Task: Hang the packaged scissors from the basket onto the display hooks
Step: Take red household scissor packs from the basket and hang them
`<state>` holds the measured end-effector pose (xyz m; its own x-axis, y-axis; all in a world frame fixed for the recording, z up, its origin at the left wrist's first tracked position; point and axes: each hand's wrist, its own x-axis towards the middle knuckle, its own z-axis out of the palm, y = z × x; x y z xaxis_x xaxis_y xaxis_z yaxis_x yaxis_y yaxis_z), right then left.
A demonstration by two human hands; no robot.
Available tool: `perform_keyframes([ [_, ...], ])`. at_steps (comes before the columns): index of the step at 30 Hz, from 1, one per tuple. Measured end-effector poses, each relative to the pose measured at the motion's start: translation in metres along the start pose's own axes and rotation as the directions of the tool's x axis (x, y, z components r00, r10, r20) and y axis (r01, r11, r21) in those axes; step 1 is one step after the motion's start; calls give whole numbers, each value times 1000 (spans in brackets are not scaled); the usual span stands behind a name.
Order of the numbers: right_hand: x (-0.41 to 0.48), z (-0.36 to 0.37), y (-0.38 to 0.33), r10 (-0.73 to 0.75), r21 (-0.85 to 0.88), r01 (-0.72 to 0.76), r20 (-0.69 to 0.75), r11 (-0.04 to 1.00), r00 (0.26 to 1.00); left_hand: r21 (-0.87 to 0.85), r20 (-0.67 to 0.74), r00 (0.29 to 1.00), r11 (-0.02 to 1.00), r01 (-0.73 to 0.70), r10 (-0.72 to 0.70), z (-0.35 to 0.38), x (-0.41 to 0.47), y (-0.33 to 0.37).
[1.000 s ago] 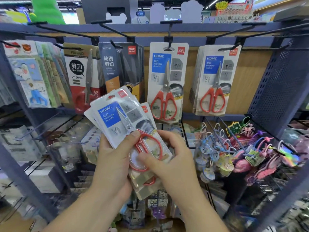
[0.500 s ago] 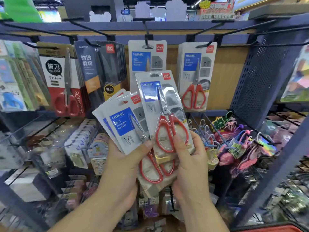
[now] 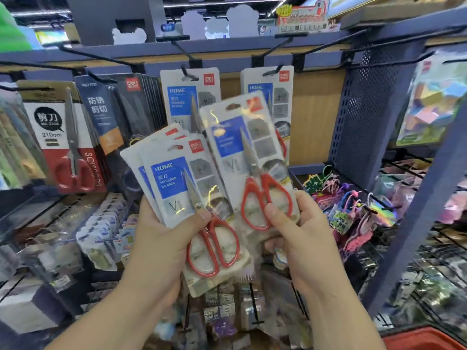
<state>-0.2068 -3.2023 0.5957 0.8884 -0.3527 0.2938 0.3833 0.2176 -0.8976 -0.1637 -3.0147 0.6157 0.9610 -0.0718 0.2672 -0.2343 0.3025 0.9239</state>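
Right hand pinches one scissors pack by its lower end, hanging hole tipped up toward the hooks along the rack's top edge, ready to thread on, I'd say, while left hand grips the spare packs fanned lower.

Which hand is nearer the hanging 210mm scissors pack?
Left. The left hand, gripping a fan of packs, is below and right of the 210mm pack; the right hand, pinching a single pack, is farther right.
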Motion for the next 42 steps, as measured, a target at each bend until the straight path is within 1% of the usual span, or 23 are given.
perform_keyframes([
  [6,36,-2,-18,-149,27,153,-123,988,981,-1,21,1000,1000,-10,11,8,8,7],
  [9,50,-6,-17,-171,45,180,-160,983,972,-19,31,999,1000,-5,6,11,8,8],
  [14,59,-8,-14,-159,34,168,-190,985,969,-17,45,998,999,51,-51,12,7,6],
  [20,60,-9,-5,-154,35,166,-223,985,962,-19,31,999,999,36,-35,9,9,4],
  [26,92,-1,3,-72,-57,58,-287,997,955,-23,34,999,999,41,-40,11,11,4],
  [30,111,-2,13,-6,-55,-10,-282,998,959,-34,33,998,998,48,-47,12,12,4],
  [35,113,-7,17,23,-72,-51,-345,996,938,-51,35,998,997,58,-56,9,13,5],
  [37,98,-8,17,7,-99,-53,-413,994,911,-67,30,997,995,67,-65,8,14,5],
  [39,73,-4,15,-78,-134,16,-468,991,880,-80,27,997,994,73,-71,5,15,4],
  [40,58,1,14,-107,-135,52,-439,989,892,-86,26,997,993,75,-73,4,16,3],
  [41,44,8,15,-118,-133,75,-356,988,927,-92,24,997,993,78,-76,4,17,2],
  [42,29,17,15,-118,-149,85,-228,985,966,-99,20,997,992,80,-79,3,18,1],
])
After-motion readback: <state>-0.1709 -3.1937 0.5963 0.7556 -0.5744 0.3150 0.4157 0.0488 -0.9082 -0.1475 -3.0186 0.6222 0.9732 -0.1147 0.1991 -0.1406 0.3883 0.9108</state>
